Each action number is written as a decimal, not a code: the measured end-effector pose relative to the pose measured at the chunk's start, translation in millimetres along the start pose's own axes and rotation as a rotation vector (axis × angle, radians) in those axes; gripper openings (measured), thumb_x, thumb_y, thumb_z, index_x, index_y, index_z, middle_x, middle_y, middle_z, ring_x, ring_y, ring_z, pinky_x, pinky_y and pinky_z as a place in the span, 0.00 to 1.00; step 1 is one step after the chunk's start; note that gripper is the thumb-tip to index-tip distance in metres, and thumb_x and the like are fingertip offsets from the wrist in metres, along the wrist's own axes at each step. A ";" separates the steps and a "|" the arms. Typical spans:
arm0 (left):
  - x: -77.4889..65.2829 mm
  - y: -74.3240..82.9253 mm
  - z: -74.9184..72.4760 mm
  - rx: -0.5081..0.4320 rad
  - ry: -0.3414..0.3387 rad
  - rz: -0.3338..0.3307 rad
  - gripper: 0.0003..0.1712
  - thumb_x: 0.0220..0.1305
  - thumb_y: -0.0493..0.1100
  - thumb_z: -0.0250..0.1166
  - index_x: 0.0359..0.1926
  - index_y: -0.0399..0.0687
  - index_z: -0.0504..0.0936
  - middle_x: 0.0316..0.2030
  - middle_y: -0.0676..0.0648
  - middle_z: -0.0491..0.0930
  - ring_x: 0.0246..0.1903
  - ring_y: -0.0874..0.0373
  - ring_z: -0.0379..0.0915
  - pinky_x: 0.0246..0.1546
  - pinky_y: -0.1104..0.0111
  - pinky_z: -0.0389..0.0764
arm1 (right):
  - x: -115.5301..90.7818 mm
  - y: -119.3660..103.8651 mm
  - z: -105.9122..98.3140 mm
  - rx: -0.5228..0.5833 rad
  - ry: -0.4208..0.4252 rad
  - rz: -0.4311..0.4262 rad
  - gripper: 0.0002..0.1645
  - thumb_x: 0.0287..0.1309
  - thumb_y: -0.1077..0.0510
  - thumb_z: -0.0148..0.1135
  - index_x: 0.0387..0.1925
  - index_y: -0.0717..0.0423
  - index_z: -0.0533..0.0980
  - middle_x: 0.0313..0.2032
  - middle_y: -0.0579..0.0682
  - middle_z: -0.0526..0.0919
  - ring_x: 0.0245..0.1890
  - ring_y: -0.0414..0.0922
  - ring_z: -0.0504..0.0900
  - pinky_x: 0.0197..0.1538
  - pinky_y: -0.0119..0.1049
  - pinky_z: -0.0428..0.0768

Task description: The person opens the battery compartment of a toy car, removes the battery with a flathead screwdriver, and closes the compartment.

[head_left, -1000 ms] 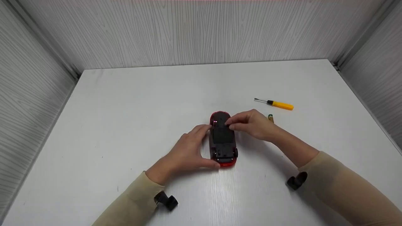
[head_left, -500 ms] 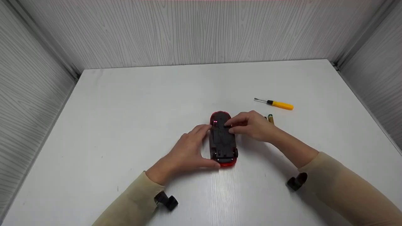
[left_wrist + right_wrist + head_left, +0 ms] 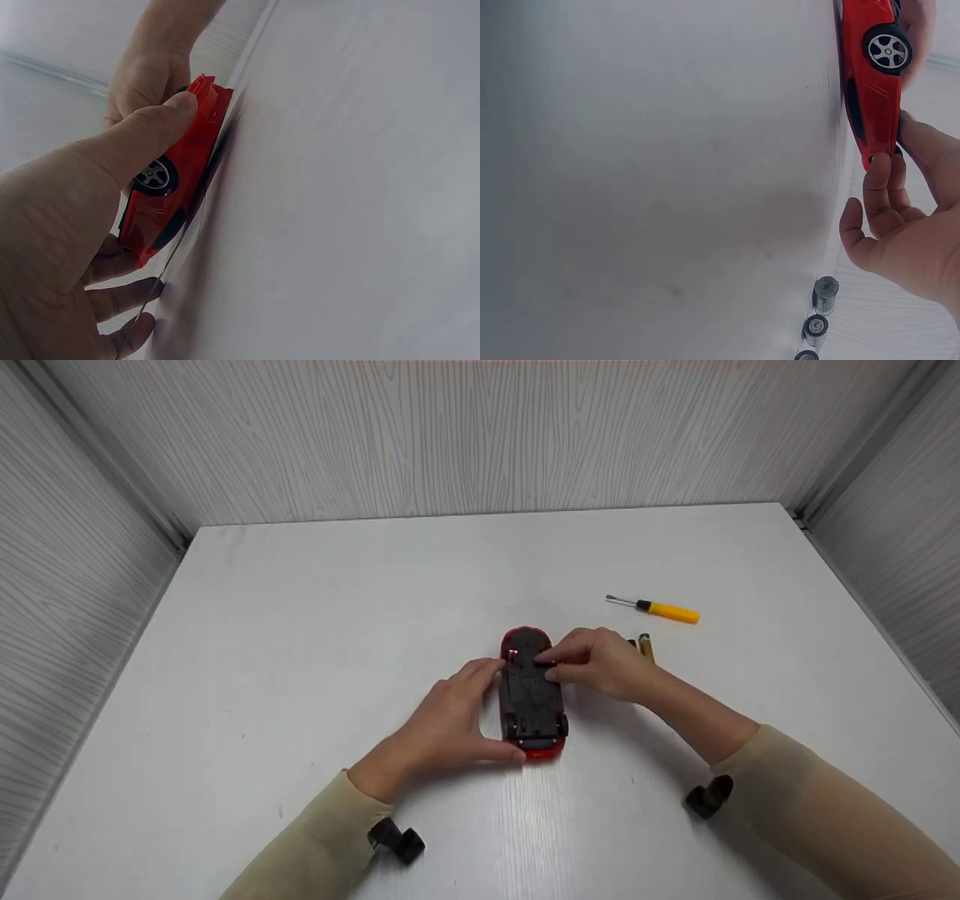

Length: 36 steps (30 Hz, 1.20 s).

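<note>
A red toy car lies upside down on the white table, its black underside facing up. My left hand steadies it, the thumb across the near red end and the fingers along its left side. From the right, the thumb and index finger of my right hand pinch at the underside near the far end. In the left wrist view, the left thumb presses against the red body, beside a silver-spoked wheel. Seen from the right wrist, the right fingertips are at one end of the car. Whatever lies between those fingertips is hidden.
A screwdriver with a yellow handle lies to the back right. Just behind the right hand lies a small gold-and-green cylinder, with a dark-ended one beside it. Several short cylinders line up in the right wrist view. Pale wood-grain panels wall the table.
My right hand has shifted slightly nearer, uncovering a dark end beside the gold cylinder. The smooth dark patch mid-underside now shows raised detail. My left hand and the car have stayed put.
</note>
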<state>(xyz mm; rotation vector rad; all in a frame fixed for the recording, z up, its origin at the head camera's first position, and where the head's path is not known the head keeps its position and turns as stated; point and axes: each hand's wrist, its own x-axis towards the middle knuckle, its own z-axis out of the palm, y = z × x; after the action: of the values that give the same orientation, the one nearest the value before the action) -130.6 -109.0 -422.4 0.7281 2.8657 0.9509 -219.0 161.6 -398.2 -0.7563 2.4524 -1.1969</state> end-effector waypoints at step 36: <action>-0.1 3.4 -0.8 -0.016 -0.020 -0.035 0.70 0.44 0.73 0.82 0.81 0.49 0.61 0.77 0.50 0.63 0.73 0.55 0.62 0.71 0.52 0.66 | 1.5 2.8 3.0 -0.029 -0.014 0.012 0.16 0.67 0.59 0.73 0.55 0.47 0.83 0.44 0.51 0.82 0.41 0.51 0.83 0.47 0.44 0.80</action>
<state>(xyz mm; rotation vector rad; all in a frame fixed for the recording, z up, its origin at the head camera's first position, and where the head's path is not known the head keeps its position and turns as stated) -129.2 -107.1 -419.8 0.6804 2.8398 0.9561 -219.7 160.3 -402.3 -0.7548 2.4647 -1.1507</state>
